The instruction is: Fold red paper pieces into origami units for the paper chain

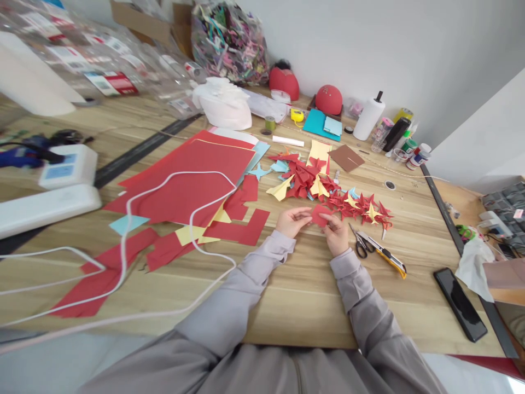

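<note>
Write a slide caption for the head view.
Left hand and right hand hold a small red paper piece near paper stars, black scissors and a utility knife.

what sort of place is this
Probably a craft workspace: the wooden table holds large red paper sheets, a pile of folded paper stars, and a yellow utility knife beside scissors.

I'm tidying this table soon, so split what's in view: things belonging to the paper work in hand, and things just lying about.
Likely part of the job:
small red paper, between left hand and right hand
large red sheets
folded red stars
black-handled scissors
utility knife

Likely just lying about:
black phone
yellow tape measure
white cable
</note>
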